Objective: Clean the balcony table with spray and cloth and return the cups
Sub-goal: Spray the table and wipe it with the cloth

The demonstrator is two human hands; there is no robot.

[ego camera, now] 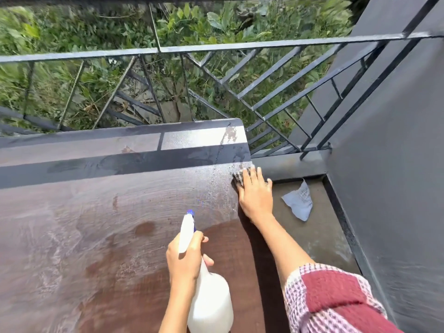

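Flanking the wet table (96, 224) are a railing (216, 47), wall (396, 164) and paper scrap (299, 204).

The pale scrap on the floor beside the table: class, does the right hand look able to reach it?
Probably yes. The right hand presses the cloth at the table corner nearest the pale scrap; nothing stands between them, though it must reach down.
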